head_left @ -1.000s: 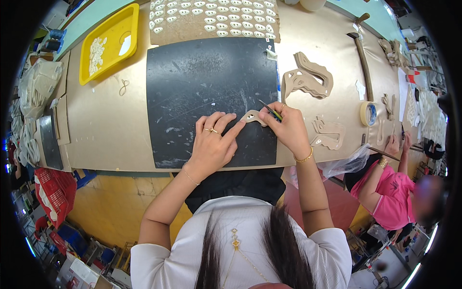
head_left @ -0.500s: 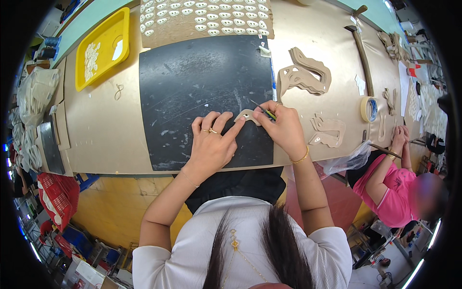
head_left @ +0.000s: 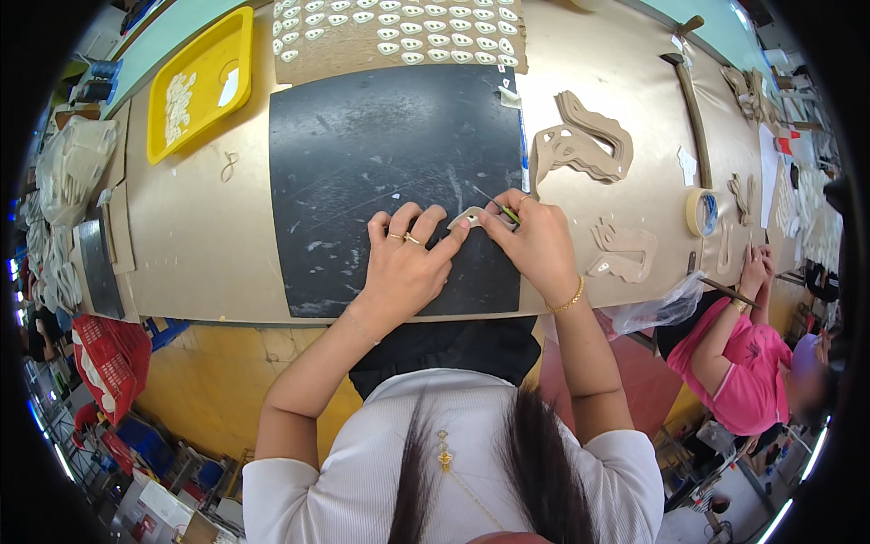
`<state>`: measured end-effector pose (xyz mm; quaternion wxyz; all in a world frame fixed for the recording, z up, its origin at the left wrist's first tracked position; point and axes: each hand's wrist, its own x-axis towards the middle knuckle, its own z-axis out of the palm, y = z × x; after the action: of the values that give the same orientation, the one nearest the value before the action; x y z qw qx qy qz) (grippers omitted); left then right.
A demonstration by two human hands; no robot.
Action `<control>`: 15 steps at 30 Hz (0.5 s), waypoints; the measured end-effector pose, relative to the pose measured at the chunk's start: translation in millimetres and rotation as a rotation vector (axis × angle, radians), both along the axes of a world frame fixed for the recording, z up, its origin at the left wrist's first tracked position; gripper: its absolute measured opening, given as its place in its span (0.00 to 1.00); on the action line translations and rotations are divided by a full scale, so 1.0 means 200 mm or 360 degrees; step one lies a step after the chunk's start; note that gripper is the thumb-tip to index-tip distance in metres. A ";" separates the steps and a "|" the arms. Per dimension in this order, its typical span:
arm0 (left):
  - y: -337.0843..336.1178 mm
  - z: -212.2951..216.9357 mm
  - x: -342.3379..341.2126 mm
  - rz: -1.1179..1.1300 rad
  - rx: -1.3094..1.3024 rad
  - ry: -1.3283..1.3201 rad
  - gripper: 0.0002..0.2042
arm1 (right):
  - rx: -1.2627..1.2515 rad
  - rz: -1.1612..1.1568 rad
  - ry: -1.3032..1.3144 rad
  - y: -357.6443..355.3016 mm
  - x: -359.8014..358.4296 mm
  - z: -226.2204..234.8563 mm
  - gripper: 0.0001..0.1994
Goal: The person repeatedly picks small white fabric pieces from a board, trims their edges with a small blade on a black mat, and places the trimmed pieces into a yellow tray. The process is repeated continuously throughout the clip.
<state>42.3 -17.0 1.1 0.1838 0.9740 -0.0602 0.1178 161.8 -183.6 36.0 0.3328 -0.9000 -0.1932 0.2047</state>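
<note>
A small curved beige piece (head_left: pixel 468 217) with a hole lies on the black mat (head_left: pixel 362 136), partly covered by fingers. My left hand (head_left: pixel 408 258) holds it down with the tip of the index finger; the other fingers rest bent on the mat. At its right end, my right hand (head_left: pixel 539 240) touches the piece with thumb and index finger. Tucked in that hand's fingers is a thin pointed tool (head_left: pixel 510 215) with a green part, its tip aimed up and left. A tiny white scrap (head_left: pixel 396 197) lies on the mat.
Beyond the mat is a brown board (head_left: pixel 362 50) with rows of small white pieces. A yellow tray (head_left: pixel 202 118) stands far left. Stacked beige cutouts (head_left: pixel 594 150), thinner cutouts (head_left: pixel 625 249), a tape roll (head_left: pixel 700 213) and a hammer (head_left: pixel 693 118) lie right. A co-worker in pink (head_left: pixel 739 372) sits right.
The view has shifted slightly. My fingers have come closer over the beige piece, which now looks tilted and more covered. The tool stays in my right hand.
</note>
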 end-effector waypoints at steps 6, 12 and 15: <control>0.01 0.01 0.02 -0.0013 -0.0042 0.0006 0.25 | 0.0048 -0.0011 -0.0103 -0.01 -0.01 -0.04 0.13; 0.00 0.01 0.00 -0.0014 -0.0056 0.0031 0.25 | -0.0100 0.0041 -0.0175 0.00 -0.01 -0.03 0.12; 0.01 0.01 -0.01 -0.0024 0.0007 0.0027 0.27 | -0.0233 0.0120 -0.0202 0.02 0.01 0.02 0.11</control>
<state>39.5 -15.5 2.3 0.1830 0.9749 -0.0664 0.1081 162.9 -179.0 40.3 0.2452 -0.9252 -0.2321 0.1733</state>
